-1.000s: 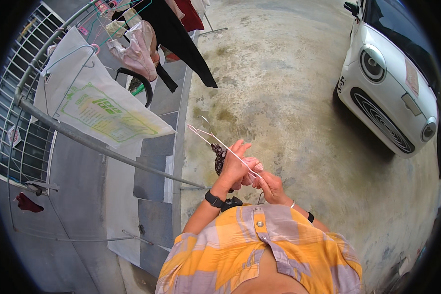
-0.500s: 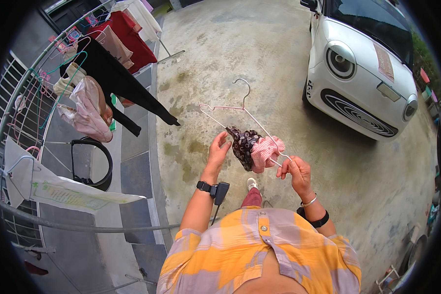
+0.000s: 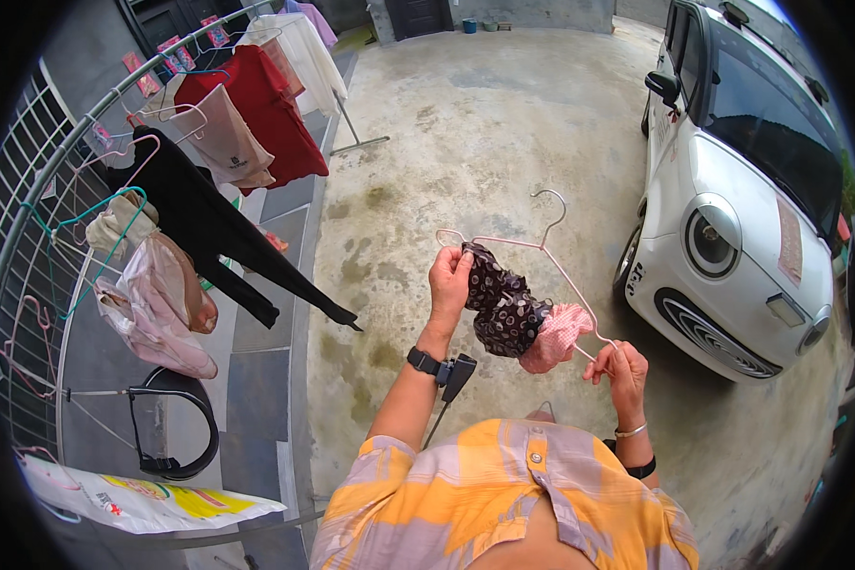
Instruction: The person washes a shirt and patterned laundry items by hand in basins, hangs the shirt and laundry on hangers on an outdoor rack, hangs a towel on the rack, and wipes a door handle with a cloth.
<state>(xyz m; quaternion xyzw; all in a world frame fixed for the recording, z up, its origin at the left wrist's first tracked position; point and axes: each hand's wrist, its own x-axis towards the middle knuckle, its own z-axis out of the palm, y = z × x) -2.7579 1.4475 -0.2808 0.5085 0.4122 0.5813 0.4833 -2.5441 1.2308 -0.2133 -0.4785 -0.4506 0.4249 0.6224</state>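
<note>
In front of my body I hold a thin pink clothes hanger (image 3: 572, 282) with a bare metal hook pointing up and away. My right hand (image 3: 621, 378) is closed round its right lower corner. Bunched on the hanger's lower bar are a dark cloth with a pale ring pattern (image 3: 506, 313) and a pink checked cloth (image 3: 553, 340), side by side; I cannot tell whether they are one piece. My left hand (image 3: 449, 283) pinches the upper left edge of the dark cloth, close to the hanger's left end. The far part of the lower bar is hidden by the cloth.
At the left stands a curved metal drying rack (image 3: 114, 97) hung with black trousers (image 3: 214, 228), a red garment (image 3: 266, 119), a pale pink garment (image 3: 157, 299) and a black belt-like loop (image 3: 214, 446). A white car (image 3: 731, 218) is parked at the right on the concrete (image 3: 427, 123).
My left hand has gone from open beside the dark cloth to pinching its edge. The cloth is spread further left along the hanger. The view has shifted, showing more of the yard.
</note>
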